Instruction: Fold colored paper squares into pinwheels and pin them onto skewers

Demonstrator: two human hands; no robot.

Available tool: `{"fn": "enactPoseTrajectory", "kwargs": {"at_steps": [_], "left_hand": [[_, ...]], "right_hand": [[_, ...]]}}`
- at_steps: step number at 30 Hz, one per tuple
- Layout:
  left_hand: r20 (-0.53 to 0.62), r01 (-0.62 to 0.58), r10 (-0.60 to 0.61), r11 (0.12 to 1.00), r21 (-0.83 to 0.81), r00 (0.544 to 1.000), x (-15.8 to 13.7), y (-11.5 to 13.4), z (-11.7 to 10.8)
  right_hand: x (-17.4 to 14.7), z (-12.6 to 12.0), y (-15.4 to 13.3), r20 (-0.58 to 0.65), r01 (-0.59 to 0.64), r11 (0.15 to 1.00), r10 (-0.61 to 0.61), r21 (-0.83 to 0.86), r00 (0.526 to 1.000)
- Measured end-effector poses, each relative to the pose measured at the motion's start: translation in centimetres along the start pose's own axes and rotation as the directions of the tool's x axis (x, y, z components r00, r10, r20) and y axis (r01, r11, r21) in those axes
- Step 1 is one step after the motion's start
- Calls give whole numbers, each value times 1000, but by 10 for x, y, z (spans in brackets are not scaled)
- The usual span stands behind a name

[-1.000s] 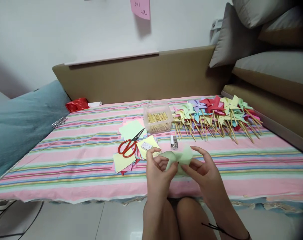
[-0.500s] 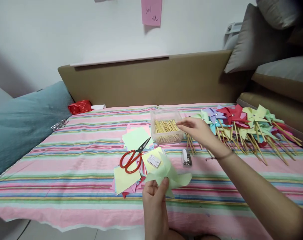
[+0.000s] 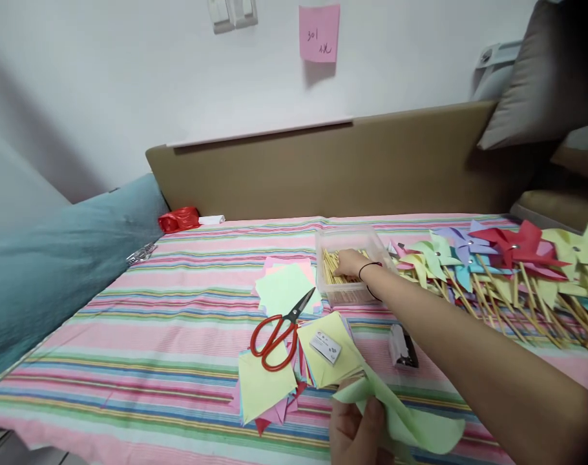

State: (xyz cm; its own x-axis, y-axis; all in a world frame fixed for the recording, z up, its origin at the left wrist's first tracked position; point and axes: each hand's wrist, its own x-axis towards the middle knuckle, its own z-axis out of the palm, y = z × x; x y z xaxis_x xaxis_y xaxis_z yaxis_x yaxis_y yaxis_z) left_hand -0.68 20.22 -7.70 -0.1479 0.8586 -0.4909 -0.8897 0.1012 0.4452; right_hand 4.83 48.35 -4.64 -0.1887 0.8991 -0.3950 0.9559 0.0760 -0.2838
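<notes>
My left hand pinches a light green paper pinwheel between thumb and fingers, low in front of me. Over the clear plastic box, my right hand reaches down into the thin wooden sticks. Its fingers are bent together, and their tips are hidden among the sticks. Scissors with red handles lie across the paper to the left. A small white box rests on a stack of yellow paper squares. Right of that stack, beneath my right forearm, is a small stapler-like object.
Finished pinwheels on sticks lie piled at the right. More paper squares are at the left, with a pale green stack behind. A red plastic bag sits by the blue cushion on the striped cloth.
My right hand has gone from beside the box down into the sticks. The view has shifted, and my left hand with the pinwheel now appears lower and farther right.
</notes>
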Motion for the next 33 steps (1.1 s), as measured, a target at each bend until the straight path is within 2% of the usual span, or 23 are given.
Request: {"fn": "enactPoseTrajectory", "kwargs": {"at_steps": [5,8,11,13,15,18,19,21,23,26,29,33], "left_hand": [[33,14,-13,999,-33,999,0,1,2],[92,52,-50,998,-21,995,-3,7,5],[119,71,-65,996,-51,991,-8,13,10],[133,54,-45,997,-64,990,-12,18,16],[160,17,-5,997,-70,987,-15,22,24],[221,-41,56,997,-70,974,-19,32,41],[249,-52,64,997,-54,966,-19,35,47],[346,-51,40,998,23,937,-15,42,61],[406,-81,50,995,61,913,-7,46,76],[477,-134,104,990,30,873,11,43,95],[522,-138,106,990,22,846,30,29,104],[487,-107,89,994,10,869,47,10,97]], "right_hand": [[4,-1,2,25,-31,990,28,134,999],[-2,-12,6,-55,1,963,14,271,998],[-20,-32,9,-202,85,900,3,427,979],[-42,-46,10,-338,189,832,-2,521,941],[-74,-54,10,-473,316,750,-5,581,881],[-131,-45,12,-612,467,638,8,612,791],[-151,-36,14,-658,548,545,11,635,753],[-185,-14,16,-647,579,399,46,711,761],[-211,8,19,-556,527,289,24,799,831],[-231,30,25,-509,502,164,3,849,861],[-233,39,36,-520,507,153,58,848,852],[-229,43,53,-538,492,264,142,830,831]]}}
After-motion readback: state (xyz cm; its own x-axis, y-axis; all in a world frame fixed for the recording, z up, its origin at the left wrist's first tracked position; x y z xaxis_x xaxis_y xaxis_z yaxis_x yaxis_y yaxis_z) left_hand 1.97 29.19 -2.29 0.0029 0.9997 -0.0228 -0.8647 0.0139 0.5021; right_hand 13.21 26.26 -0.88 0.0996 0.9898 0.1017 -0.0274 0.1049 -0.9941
